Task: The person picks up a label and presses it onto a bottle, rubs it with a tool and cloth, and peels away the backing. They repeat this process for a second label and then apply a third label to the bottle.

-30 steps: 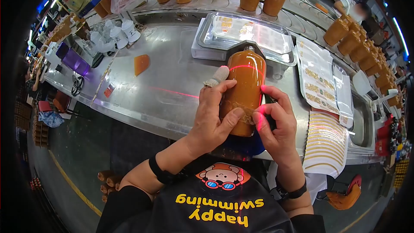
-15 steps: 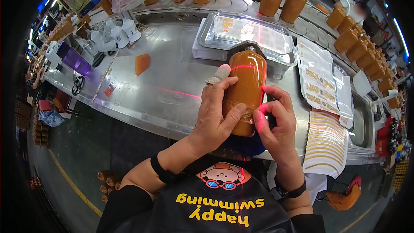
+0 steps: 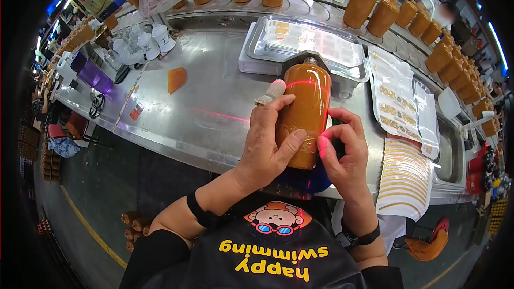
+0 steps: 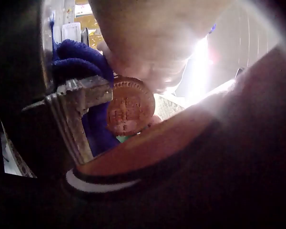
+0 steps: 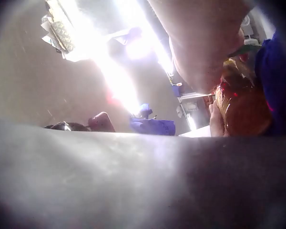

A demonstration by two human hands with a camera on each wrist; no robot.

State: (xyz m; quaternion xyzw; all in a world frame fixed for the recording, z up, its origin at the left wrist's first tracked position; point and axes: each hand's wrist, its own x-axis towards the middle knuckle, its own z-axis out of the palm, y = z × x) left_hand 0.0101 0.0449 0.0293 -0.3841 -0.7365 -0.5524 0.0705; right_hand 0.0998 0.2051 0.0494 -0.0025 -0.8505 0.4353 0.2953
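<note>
A glossy brown ceramic bottle (image 3: 305, 96) lies on its side in the head view, its neck in a dark notched stand (image 3: 286, 63) and its base toward the person. My left hand (image 3: 267, 139) grips its left side, with the thumb pressing a thin clear-and-gold decal (image 3: 304, 138) near the base. A pale cover wraps one left finger (image 3: 274, 90). At the decal's right end, my right hand (image 3: 345, 147) has thumb and forefinger pinched together on its edge. The left wrist view shows the bottle's stamped round base (image 4: 131, 107) beside blue cloth (image 4: 81, 57).
Behind the stand sits a clear tray (image 3: 257, 48) of decal sheets. More decal sheets (image 3: 393, 93) and a gold-striped sheet (image 3: 405, 179) lie at right, near a sink (image 3: 452, 150). An orange scraper (image 3: 176, 80) rests at left. Brown bottles (image 3: 360, 8) ride a curved conveyor (image 3: 300, 8).
The decal, wrinkled and lifted toward the right hand one second ago, now lies flatter on the bottle. Both hands keep nearly the same places. Bottles on the conveyor have moved right.
</note>
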